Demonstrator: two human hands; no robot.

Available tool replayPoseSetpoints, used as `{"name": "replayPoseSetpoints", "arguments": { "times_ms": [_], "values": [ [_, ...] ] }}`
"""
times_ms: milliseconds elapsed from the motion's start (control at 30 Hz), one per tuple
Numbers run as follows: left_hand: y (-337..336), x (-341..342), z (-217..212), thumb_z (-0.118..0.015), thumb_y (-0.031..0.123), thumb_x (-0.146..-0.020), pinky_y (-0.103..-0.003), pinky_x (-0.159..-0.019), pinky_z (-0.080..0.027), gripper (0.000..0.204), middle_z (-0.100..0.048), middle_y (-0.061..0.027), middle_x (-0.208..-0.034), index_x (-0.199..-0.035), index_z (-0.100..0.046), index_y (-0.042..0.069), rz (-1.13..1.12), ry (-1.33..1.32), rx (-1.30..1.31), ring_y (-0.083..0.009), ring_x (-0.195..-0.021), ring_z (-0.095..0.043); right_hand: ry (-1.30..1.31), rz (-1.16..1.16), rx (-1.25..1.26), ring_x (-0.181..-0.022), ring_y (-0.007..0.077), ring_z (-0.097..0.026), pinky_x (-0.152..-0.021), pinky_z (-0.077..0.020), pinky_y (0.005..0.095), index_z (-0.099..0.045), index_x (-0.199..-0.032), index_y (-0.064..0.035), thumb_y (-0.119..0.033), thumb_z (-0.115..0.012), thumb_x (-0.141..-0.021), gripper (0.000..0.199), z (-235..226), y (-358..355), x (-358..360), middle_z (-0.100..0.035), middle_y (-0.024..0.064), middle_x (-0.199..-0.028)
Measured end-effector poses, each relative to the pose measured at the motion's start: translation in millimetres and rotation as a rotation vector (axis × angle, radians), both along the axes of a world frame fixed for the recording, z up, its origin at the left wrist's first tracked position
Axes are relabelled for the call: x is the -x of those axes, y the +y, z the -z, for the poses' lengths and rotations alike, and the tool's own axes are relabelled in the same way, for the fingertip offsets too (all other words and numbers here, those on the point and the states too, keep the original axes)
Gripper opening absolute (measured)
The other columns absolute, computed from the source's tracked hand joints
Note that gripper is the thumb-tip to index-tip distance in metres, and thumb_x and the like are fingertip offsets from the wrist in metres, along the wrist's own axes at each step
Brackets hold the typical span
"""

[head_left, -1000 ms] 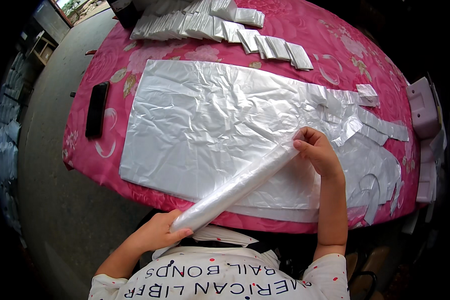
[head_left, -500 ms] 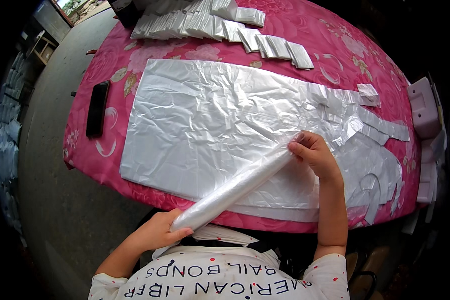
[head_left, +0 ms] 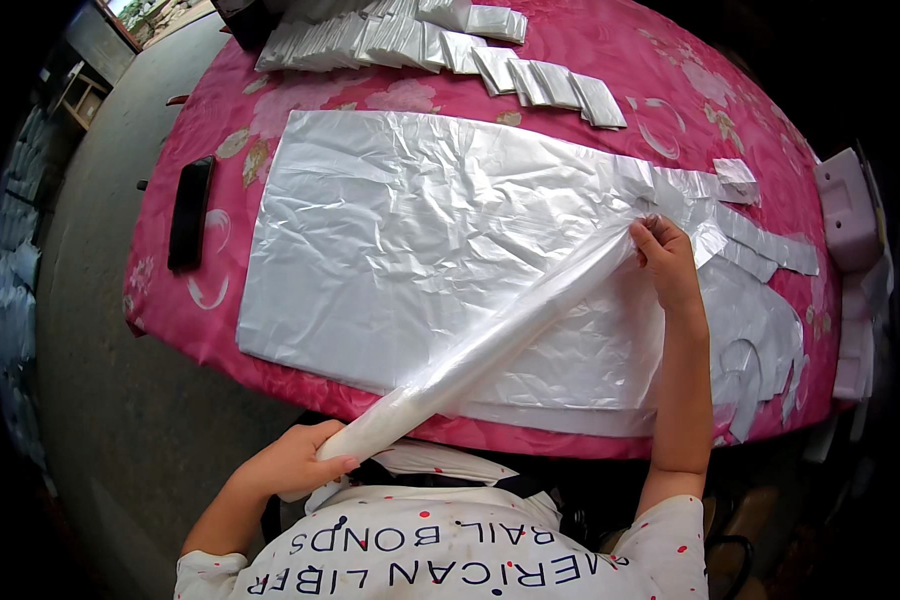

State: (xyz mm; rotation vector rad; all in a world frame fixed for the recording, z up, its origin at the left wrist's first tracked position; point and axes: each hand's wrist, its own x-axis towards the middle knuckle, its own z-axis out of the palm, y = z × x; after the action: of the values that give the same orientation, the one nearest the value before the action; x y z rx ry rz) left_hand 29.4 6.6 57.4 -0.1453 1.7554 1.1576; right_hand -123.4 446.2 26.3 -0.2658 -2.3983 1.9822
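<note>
A thin, clear plastic sheet, gathered into a long strip, stretches diagonally between my hands. My left hand, close to my body, is wrapped round its lower end. Farther right and away from me, my right hand pinches the upper end between thumb and fingers. Beneath the strip lies a flat, crinkled stack of similar plastic sheets. That stack narrows toward the right into loose, strap-like ends, and my right forearm hides part of it.
Several small folded plastic packets stand in rows at the table's far side. A dark phone lies on the left of the pink flowered tablecloth. One folded piece sits at the right, and a pale pink container stands past the right edge.
My right hand has moved away from me and slightly right, drawing the strip longer. My left hand has shifted slightly left and toward my body, still holding the lower end.
</note>
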Motion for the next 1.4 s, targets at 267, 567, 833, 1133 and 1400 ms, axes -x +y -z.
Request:
{"name": "replayPoseSetpoints", "arguments": {
  "times_ms": [267, 567, 833, 1133, 1400],
  "values": [
    [-99.3, -20.2, -10.4, -0.067, 0.028, -0.083, -0.027, -0.078, -0.047, 0.04, -0.064, -0.0057, -0.094, -0.11, -0.057, 0.0, 0.072, -0.38, -0.193, -0.0114, -0.085, -0.059, 0.062, 0.323, -0.219, -0.056, 0.0024, -0.043, -0.05, -0.0347, 0.0181, -0.06, -0.084, -0.0079, -0.019, -0.061, -0.088, 0.012, 13.5, 106.0, 22.6, -0.051, -0.0059, -0.067],
    [-37.9, 64.3, -44.3, -0.077, 0.029, -0.072, -0.03, -0.074, -0.048, 0.045, -0.066, -0.0103, -0.09, -0.106, -0.063, 0.003, 0.558, 0.223, -0.006, -0.0212, -0.082, -0.063, 0.122, 0.132, -0.221, -0.057, 0.0028, -0.044, -0.051, -0.037, 0.0191, -0.061, -0.084, -0.0066, -0.018, -0.061, -0.088, 0.012, 7.6, 55.4, 45.6, -0.052, -0.0055, -0.066],
    [61.8, 128.4, -40.6, -0.076, 0.027, -0.066, -0.038, -0.077, -0.047, 0.044, -0.063, -0.0096, -0.096, -0.102, -0.062, 0.006, 0.655, 1.18, 0.27, -0.0283, -0.09, -0.06, 0.112, -0.095, -0.157, -0.059, 0.004, -0.044, -0.054, -0.0373, 0.0204, -0.061, -0.084, -0.0028, -0.016, -0.06, -0.088, 0.014, 1.8, -24.4, 62.2, -0.053, -0.0043, -0.067],
    [100.5, 84.2, 34.8, -0.053, 0.051, -0.083, -0.041, -0.106, -0.028, 0.072, -0.04, -0.0177, -0.136, -0.128, -0.043, -0.004, 0.91, 1.411, -0.149, -0.0306, -0.127, -0.038, 0.095, -0.196, -0.239, -0.058, 0.0024, -0.04, -0.051, -0.0331, 0.0204, -0.06, -0.085, -0.003, -0.013, -0.06, -0.088, 0.01, 11.5, -39.2, 78.2, -0.051, -0.0066, -0.066],
    [98.3, 62.2, 45.6, -0.039, 0.06, -0.084, -0.043, -0.112, -0.015, 0.084, -0.027, -0.0195, -0.145, -0.136, -0.031, -0.005, 0.979, 1.406, -0.062, -0.0291, -0.136, -0.024, 0.491, 0.005, -0.744, -0.089, 0.0271, -0.056, -0.079, -0.0452, 0.0368, -0.059, -0.105, -0.0012, -0.013, -0.064, -0.081, 0.027, -18.8, -70.9, 53.9, -0.058, 0.0157, -0.104]
  ]
}}
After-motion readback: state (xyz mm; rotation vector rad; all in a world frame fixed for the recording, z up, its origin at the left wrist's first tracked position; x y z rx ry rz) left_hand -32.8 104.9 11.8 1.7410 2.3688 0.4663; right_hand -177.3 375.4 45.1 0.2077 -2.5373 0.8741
